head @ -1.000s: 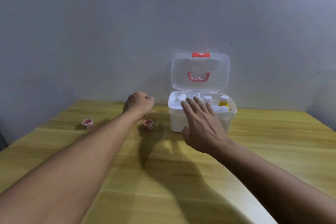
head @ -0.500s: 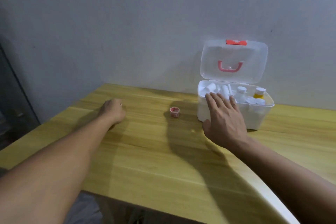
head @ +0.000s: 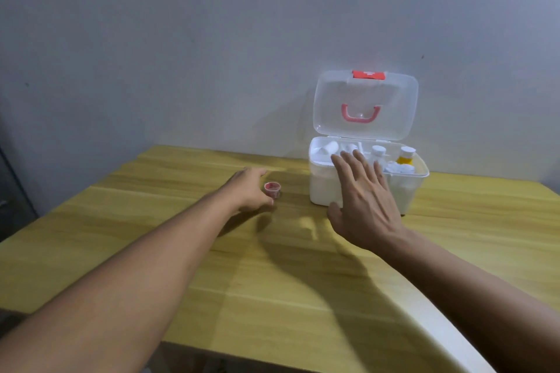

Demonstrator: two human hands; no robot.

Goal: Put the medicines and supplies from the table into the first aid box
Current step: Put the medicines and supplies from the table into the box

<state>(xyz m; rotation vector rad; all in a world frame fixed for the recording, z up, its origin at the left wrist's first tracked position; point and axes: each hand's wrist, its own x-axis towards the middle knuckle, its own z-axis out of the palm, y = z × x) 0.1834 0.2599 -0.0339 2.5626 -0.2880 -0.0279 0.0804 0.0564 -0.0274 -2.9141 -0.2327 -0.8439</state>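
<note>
A small red cup (head: 271,189) stands on the wooden table (head: 303,281), left of the first aid box. My left hand (head: 250,191) lies against it, thumb behind and fingers curled around its left and front side. The white first aid box (head: 319,188) stands near the wall, its clear lid (head: 363,91) with a red handle raised. Inside are several white bottles (head: 378,152) and a yellow bottle (head: 405,158). My right hand (head: 363,203) hovers flat in front of the box with fingers spread, holding nothing.
A grey wall (head: 212,54) runs close behind the table and the box. The table's left edge (head: 60,209) drops off to a dark floor. Its near edge crosses between my forearms.
My left hand went to a second small cup far left, closed over it, then came right to this red cup. That other cup is no longer seen on the table. My right hand stayed put.
</note>
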